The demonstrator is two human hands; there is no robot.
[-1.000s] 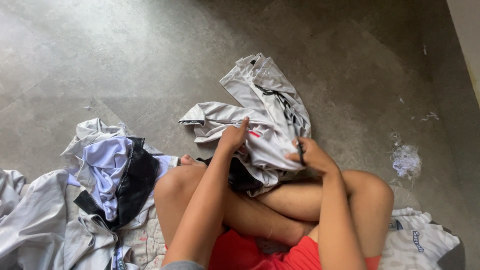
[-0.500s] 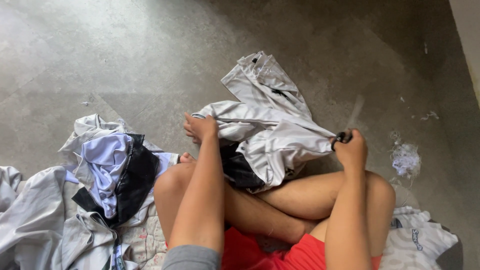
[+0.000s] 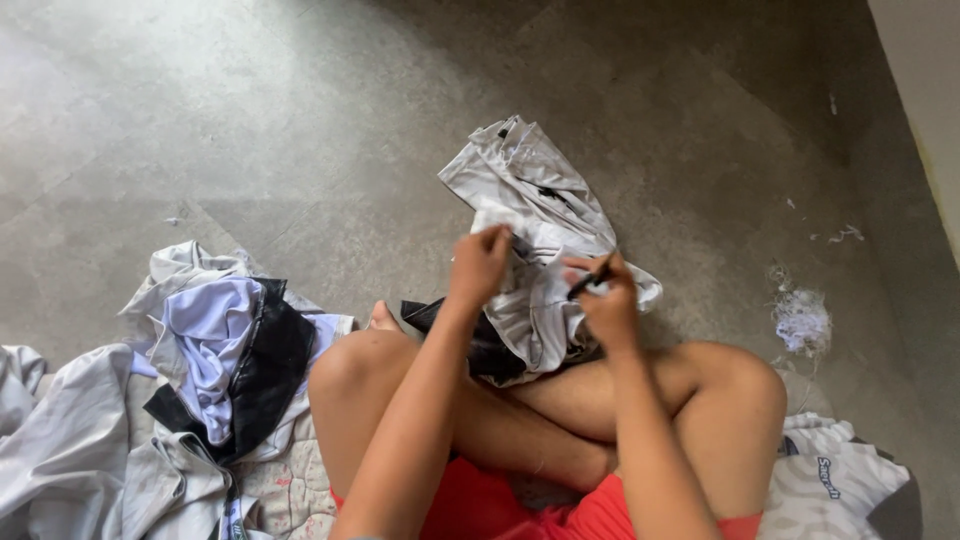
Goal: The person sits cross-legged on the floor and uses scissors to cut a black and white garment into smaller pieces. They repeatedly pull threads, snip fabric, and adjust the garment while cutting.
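The person sits cross-legged on a grey concrete floor [image 3: 250,120], mottled and worn, with both bare hands raised over the knees. The left hand [image 3: 480,265] is curled shut, pinching a fold of a crumpled light grey garment [image 3: 530,200] that spreads away from the hands across the floor and drapes back over the shins. The right hand [image 3: 605,300], just beside the left and touching the same cloth, is closed round a thin dark tool [image 3: 590,280] that pokes up between thumb and forefinger; what kind of tool it is I cannot tell. A black patch of fabric [image 3: 470,335] lies under the grey cloth, below the left hand.

Well out to the left of the left hand sits a heap of clothes [image 3: 190,380], white, pale lilac and black mixed together, on a patterned sheet. To the right of the right hand, apart from it, a small clump of white threads [image 3: 802,320] lies on the concrete, with a few scraps beyond it. Near the right knee is a folded white garment [image 3: 830,480]. A pale wall [image 3: 925,90] rises along the far right edge of the floor. Red shorts [image 3: 520,510] show beneath the forearms.
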